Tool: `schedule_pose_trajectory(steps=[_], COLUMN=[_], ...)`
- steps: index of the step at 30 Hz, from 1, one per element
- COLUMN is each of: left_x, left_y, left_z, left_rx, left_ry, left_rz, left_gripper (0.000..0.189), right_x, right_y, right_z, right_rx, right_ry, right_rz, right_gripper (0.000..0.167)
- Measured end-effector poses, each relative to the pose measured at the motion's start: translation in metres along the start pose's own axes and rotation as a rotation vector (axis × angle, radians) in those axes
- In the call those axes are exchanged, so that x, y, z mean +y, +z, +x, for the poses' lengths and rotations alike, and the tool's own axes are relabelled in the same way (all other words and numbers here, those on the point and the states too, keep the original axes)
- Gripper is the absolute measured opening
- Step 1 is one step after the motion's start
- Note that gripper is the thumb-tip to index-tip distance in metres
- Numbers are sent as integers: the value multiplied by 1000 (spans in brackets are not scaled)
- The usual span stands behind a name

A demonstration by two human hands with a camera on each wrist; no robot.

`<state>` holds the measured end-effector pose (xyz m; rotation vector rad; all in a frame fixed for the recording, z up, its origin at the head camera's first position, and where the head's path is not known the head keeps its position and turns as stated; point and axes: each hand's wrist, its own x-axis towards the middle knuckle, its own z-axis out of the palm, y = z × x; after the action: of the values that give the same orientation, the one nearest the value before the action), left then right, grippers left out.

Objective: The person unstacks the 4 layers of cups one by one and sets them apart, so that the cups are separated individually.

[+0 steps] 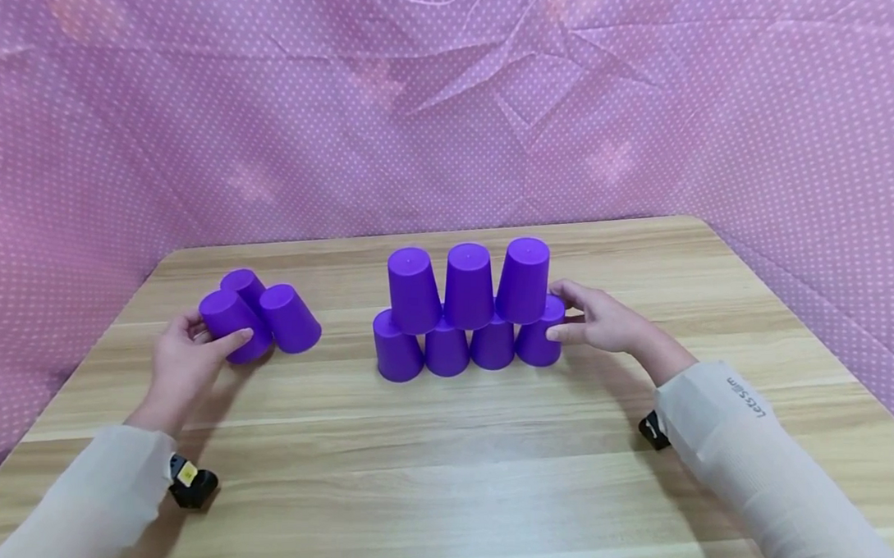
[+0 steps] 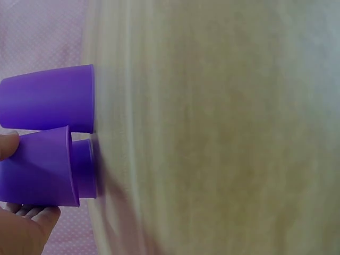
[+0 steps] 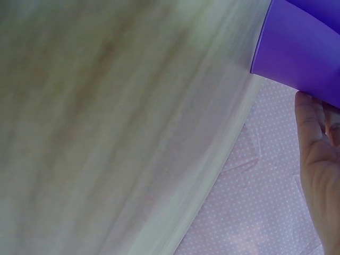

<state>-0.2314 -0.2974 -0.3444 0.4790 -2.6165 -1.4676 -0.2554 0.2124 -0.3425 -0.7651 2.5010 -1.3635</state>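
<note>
Closest to me come two pale sleeves [image 1: 85,492], each with a small black device [image 1: 194,485] at the cuff; the right one carries printed lettering. Beneath them I see the wood-grained worktop [image 1: 439,492].

A little farther in, I have the left hand [image 1: 185,362] clamped on an upside-down purple cup [image 1: 236,321], thumb on one side and fingers on the other. In the left wrist view, its rim looks just clear of the worktop.

Over in the middle, I see a lower row [image 1: 446,351] of four more purple cups, upside down and set side by side. I have the right hand [image 1: 610,322] around the end cup [image 1: 536,344], thumb on its near side and fingers toward the far side. An upper row [image 1: 470,290] of three inverted cups rests on those four, each bridging two below.

Back on the left, a loose cup [image 1: 291,321] stands just beside the held one, with a rear cup [image 1: 243,286] partly hidden behind it. Farthest from me hangs pink dotted cloth [image 1: 453,107], creased.
</note>
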Motion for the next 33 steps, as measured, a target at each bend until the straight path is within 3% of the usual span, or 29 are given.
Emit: schedule_pose_trajectory(steps=[33], left_x=[-10], left_y=[6], left_z=[3], left_rx=[-57], left_ry=[-13], left_rz=[-2], left_gripper=[84], right_x=[0], right_y=[0], right_z=[0], right_rx=[-4], right_ry=[19], right_rz=[-2], right_gripper=[49])
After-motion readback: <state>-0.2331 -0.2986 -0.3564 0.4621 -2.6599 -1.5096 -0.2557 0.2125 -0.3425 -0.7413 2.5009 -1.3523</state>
